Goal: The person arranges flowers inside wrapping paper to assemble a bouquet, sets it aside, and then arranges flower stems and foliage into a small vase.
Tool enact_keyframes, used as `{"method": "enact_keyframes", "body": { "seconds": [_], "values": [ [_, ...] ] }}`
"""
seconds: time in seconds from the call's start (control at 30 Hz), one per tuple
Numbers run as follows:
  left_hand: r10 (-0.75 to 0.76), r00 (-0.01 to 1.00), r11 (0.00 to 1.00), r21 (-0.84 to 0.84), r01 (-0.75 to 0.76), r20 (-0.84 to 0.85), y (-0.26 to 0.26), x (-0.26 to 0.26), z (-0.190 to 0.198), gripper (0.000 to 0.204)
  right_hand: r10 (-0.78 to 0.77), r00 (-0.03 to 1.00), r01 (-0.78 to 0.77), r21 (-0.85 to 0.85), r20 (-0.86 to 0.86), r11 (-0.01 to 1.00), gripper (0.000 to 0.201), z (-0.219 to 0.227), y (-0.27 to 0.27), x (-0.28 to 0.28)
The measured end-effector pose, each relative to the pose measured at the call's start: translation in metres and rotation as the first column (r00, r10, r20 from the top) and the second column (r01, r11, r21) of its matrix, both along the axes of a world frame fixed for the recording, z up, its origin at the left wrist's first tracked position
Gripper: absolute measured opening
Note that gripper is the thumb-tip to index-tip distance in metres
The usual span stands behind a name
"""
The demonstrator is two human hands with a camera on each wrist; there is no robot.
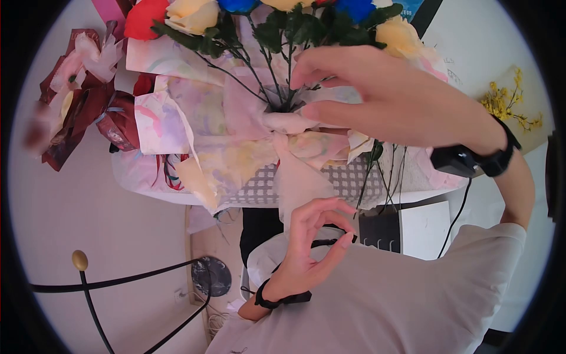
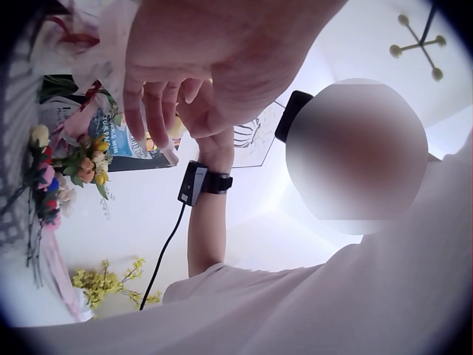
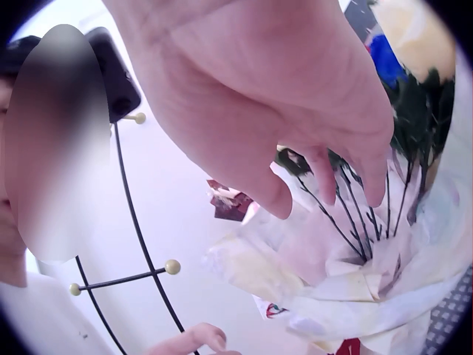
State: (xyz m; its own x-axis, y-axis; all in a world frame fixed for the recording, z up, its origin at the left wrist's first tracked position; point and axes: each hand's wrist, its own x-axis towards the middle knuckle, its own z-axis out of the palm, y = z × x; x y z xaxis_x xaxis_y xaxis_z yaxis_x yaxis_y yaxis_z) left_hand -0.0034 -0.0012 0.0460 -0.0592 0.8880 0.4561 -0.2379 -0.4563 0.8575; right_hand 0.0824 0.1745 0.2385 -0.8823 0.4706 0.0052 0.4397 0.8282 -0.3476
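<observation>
A bouquet of red, cream and blue artificial roses (image 1: 194,16) lies on the table in pastel wrapping paper (image 1: 218,159). Its dark green stems (image 3: 355,214) gather at a pale gauzy tie, and one long ribbon tail (image 1: 292,171) hangs toward the person. Over the stems and tie, the right hand (image 1: 377,97) is spread with bent fingers and thumb apart, holding nothing visible. Lower down, the left hand (image 1: 312,248) is beside the ribbon tail, its fingers loosely curved and a gap showing between thumb and fingertips. In the left wrist view, pale ribbon (image 2: 103,52) shows beside the left hand.
A dark red wrapped bouquet (image 1: 118,121) lies at the left. Loose stems (image 1: 389,177) stick out over the table's front edge at the right, above a white drawer unit (image 1: 424,227). A black rod rack (image 1: 118,286) stands lower left; yellow blossoms (image 1: 507,100) are at the right.
</observation>
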Motion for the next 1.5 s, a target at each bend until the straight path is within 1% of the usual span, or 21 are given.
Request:
{"method": "enact_keyframes", "body": {
  "seconds": [0.13,0.2,0.27,0.33,0.37,0.4,0.47,0.53,0.67,0.73,0.87,1.0,1.07,1.1,1.17,1.2,1.27,1.33,1.4,1.43,1.5],
  "values": [
    [0.009,1.000,1.000,-0.003,-0.009,0.016,0.001,0.001,-0.005,0.055,0.160,0.938,-0.140,0.087,-0.307,0.986,0.027,0.024,-0.024,0.036],
    [0.011,0.999,1.000,0.010,-0.011,0.033,0.002,0.002,-0.008,0.052,0.129,0.921,0.010,0.354,-0.367,0.935,0.029,0.037,-0.045,0.074],
    [-0.046,0.994,0.999,-0.014,0.045,-0.097,0.003,-0.001,-0.006,0.042,-0.021,0.796,0.197,0.227,-0.605,0.954,0.031,0.015,-0.054,0.140],
    [-0.115,0.989,0.993,-0.040,0.112,-0.091,0.007,-0.001,-0.002,0.036,0.011,0.661,0.302,0.280,-0.750,0.911,0.026,-0.028,-0.056,0.156],
    [-0.178,0.980,0.983,-0.063,0.173,-0.087,0.009,0.000,0.000,0.030,-0.098,0.678,0.390,0.243,-0.728,0.888,0.021,-0.056,-0.049,0.158],
    [-0.179,0.980,0.983,-0.065,0.174,-0.087,0.011,0.002,0.001,0.030,-0.207,0.683,0.474,0.210,-0.701,0.855,0.016,-0.086,-0.041,0.159],
    [-0.219,0.971,0.974,-0.083,0.212,-0.092,0.013,0.007,0.001,0.029,-0.558,0.705,0.643,0.064,-0.437,0.763,0.014,-0.135,-0.027,0.165],
    [-0.239,0.965,0.970,-0.081,0.231,-0.106,0.017,0.012,0.000,0.028,-0.701,0.607,0.713,-0.132,-0.375,0.689,0.019,-0.196,-0.013,0.189],
    [-0.266,0.950,0.963,-0.098,0.252,-0.163,0.023,0.020,-0.002,0.025,-0.754,0.542,0.734,-0.229,-0.372,0.640,0.022,-0.237,-0.005,0.189],
    [-0.284,0.945,0.956,-0.126,0.266,-0.164,0.023,0.023,-0.003,0.024,-0.791,0.474,0.786,-0.218,-0.386,0.578,0.027,-0.243,0.006,0.187],
    [-0.300,0.935,0.948,-0.166,0.271,-0.188,0.024,0.023,0.000,0.020,-0.817,0.451,0.808,-0.225,-0.359,0.545,0.027,-0.249,0.022,0.193],
    [-0.260,0.940,0.960,-0.163,0.228,-0.222,0.027,0.022,-0.002,0.018,-0.863,0.428,0.786,-0.360,-0.269,0.502,0.020,-0.253,0.031,0.206],
    [-0.243,0.941,0.967,-0.138,0.215,-0.236,0.028,0.021,-0.004,0.024,-0.888,0.364,0.637,-0.620,-0.283,0.458,0.015,-0.256,0.032,0.213],
    [-0.241,0.941,0.967,-0.138,0.213,-0.236,0.029,0.021,-0.004,0.024,-0.886,0.366,0.636,-0.620,-0.283,0.460,0.015,-0.252,0.030,0.216],
    [-0.262,0.940,0.959,-0.167,0.228,-0.217,0.028,0.022,-0.003,0.018,-0.917,0.276,0.568,-0.721,-0.287,0.396,0.009,-0.234,0.020,0.222],
    [-0.262,0.940,0.959,-0.168,0.229,-0.216,0.029,0.022,-0.003,0.018,-0.918,0.276,0.569,-0.721,-0.286,0.395,0.009,-0.228,0.015,0.222],
    [-0.276,0.937,0.955,-0.167,0.243,-0.216,0.029,0.023,-0.005,0.019,-0.876,0.186,0.541,-0.698,-0.444,0.469,0.006,-0.218,0.004,0.222],
    [-0.286,0.930,0.954,-0.160,0.254,-0.232,0.030,0.023,-0.006,0.021,-0.855,0.186,0.524,-0.687,-0.485,0.503,0.008,-0.211,-0.005,0.227],
    [-0.296,0.923,0.952,-0.152,0.265,-0.247,0.030,0.024,-0.009,0.022,-0.747,0.090,0.534,-0.601,-0.659,0.595,0.009,-0.207,-0.014,0.228],
    [-0.299,0.922,0.951,-0.156,0.266,-0.245,0.030,0.024,-0.010,0.022,-0.672,0.084,0.550,-0.527,-0.736,0.647,0.011,-0.204,-0.021,0.224],
    [-0.300,0.922,0.950,-0.160,0.267,-0.244,0.031,0.026,-0.011,0.022,-0.626,0.070,0.609,-0.464,-0.776,0.643,0.011,-0.197,-0.031,0.220]
  ]
}}
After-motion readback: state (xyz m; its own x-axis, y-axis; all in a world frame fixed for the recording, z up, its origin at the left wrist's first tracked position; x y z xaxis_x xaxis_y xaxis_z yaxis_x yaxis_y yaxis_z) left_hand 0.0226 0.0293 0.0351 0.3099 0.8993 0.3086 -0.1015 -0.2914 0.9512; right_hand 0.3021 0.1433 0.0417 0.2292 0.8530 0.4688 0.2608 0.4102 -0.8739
